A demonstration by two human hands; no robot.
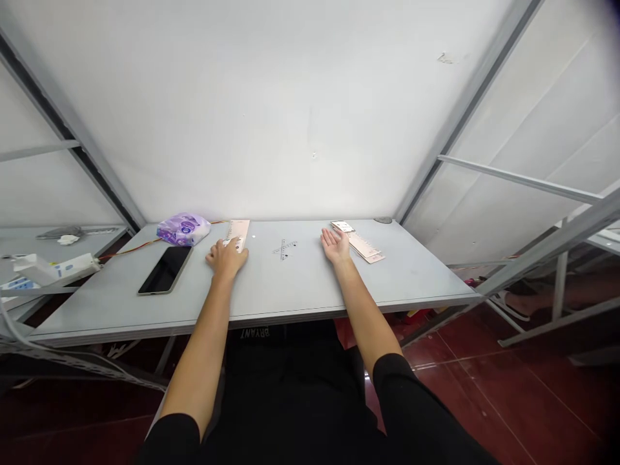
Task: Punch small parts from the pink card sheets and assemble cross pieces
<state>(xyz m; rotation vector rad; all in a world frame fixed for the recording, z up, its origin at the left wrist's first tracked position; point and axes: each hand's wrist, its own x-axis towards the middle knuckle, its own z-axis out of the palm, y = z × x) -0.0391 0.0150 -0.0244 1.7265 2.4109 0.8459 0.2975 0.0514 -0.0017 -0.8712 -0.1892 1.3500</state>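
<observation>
My left hand [227, 259] lies palm down, fingers apart and slightly bent, over the near end of a pale pink printed card [239, 228]. How firmly it touches the card is hidden. My right hand [335, 245] is turned palm up with fingers stretched out, holding nothing. Just right of it lie several overlapping pale pink cards [365, 247] with dark print, partly behind the fingers. Between my hands, crossed narrow strips with black marks [285, 249] show on the tabletop; I cannot tell if they are loose pieces or printed on it.
A black-screened phone [166, 270] and a purple tissue pack [183, 229] are on the left of the grey table [285, 290]. A power strip [72, 268] with wires stands further left. A small grey object [383, 220] sits at the back right, and metal frame posts rise on both sides.
</observation>
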